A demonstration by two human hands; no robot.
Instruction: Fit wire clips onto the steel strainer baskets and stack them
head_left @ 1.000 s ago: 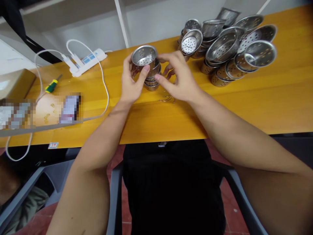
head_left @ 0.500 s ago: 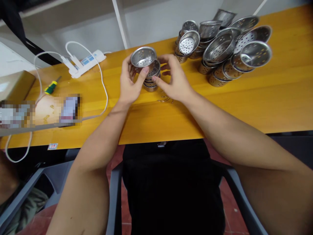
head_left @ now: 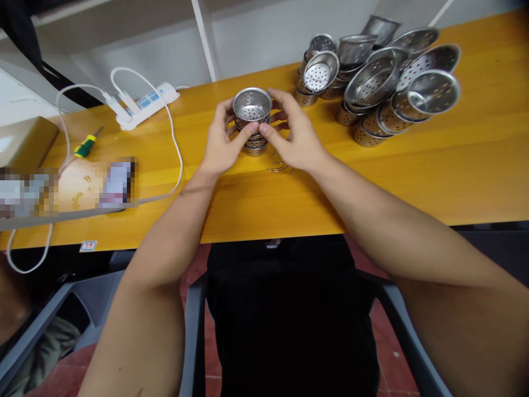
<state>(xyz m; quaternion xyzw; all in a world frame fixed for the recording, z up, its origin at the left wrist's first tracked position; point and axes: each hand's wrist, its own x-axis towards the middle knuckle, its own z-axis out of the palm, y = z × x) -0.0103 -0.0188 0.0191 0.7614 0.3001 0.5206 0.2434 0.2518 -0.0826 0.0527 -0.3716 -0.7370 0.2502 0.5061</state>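
A small perforated steel strainer cup (head_left: 252, 105) sits on top of a short stack of the same cups (head_left: 254, 146) on the yellow wooden table (head_left: 289, 198). My left hand (head_left: 222, 144) grips the top cup from the left, thumb against its front wall. From the right, my right hand (head_left: 295, 135) closes its fingers round the same cup and the stack. A few thin wire rings (head_left: 280, 166) lie on the table just below my right hand.
A heap of several more steel strainer cups (head_left: 382, 82) fills the back right of the table. At the back left lie a white power strip (head_left: 142, 103) with its cable and a green-handled screwdriver (head_left: 87, 144). A cardboard box (head_left: 25, 140) stands at the far left.
My left hand has carried the strainer cup to the right and down onto the stack. My right hand has closed in round it.
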